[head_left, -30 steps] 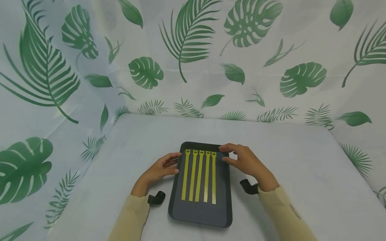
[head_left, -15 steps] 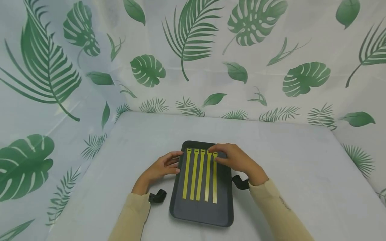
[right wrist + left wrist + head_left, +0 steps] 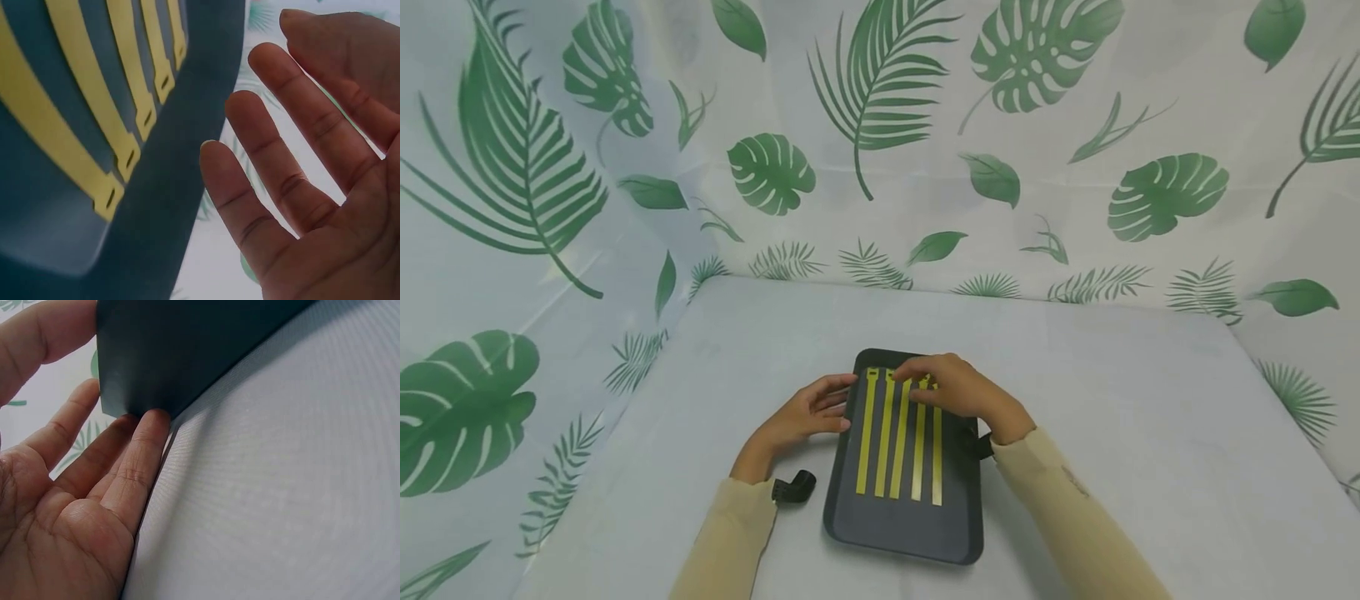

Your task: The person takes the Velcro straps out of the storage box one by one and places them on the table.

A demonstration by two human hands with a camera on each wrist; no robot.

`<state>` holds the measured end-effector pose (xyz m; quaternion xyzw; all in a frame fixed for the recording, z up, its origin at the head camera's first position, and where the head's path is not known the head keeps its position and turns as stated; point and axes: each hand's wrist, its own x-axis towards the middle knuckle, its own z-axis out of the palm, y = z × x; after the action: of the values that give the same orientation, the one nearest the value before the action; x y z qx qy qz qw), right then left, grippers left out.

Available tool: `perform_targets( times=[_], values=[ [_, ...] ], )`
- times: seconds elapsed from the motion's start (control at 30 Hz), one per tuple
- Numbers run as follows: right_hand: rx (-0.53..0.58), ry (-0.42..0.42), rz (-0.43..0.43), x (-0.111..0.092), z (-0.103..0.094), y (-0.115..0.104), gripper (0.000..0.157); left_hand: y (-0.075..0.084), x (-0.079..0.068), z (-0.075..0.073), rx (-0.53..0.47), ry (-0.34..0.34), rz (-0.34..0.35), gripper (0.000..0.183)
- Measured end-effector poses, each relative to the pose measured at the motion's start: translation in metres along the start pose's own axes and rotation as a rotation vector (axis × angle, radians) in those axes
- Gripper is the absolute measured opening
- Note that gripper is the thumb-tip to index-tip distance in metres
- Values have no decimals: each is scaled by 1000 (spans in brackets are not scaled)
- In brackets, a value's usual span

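Note:
A dark grey rectangular tray [image 3: 902,533] lies on the white surface. Several yellow straps with slotted heads [image 3: 897,454] lie lengthwise in it, side by side, heads at the far end. My left hand [image 3: 805,417] is at the tray's left wall with fingers loosely extended; in the left wrist view its fingertips touch the tray's outer wall [image 3: 187,350]. Over the straps' head ends hovers my right hand [image 3: 958,387], thumb and index apart, hiding some of the heads. The right wrist view shows that hand's [image 3: 350,244] fingers spread and holding nothing, beyond the slotted yellow straps [image 3: 87,69].
A white cloth [image 3: 1097,400] covers the table. White curtains with green leaf print [image 3: 925,192] close off the back and the sides. A black wrist device [image 3: 795,487] is at the left sleeve, and another shows partly by the right wrist.
My right hand has moved leftward from the tray's far right corner to above the strap heads. My left hand stays at the left wall. The head view has shifted slightly.

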<state>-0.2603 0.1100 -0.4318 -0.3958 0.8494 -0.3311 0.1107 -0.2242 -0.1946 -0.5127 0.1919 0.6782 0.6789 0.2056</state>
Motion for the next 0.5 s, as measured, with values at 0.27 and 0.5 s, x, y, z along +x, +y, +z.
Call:
perform_targets(
  times=[0.27,0.5],
  values=[
    [48,-65,35,18,12,3,31,-1,0,-2,3,-9,11,80],
    [48,-83,-18,31,20,4,29,2,-1,-1,-20,-7,6,81]
  ],
)
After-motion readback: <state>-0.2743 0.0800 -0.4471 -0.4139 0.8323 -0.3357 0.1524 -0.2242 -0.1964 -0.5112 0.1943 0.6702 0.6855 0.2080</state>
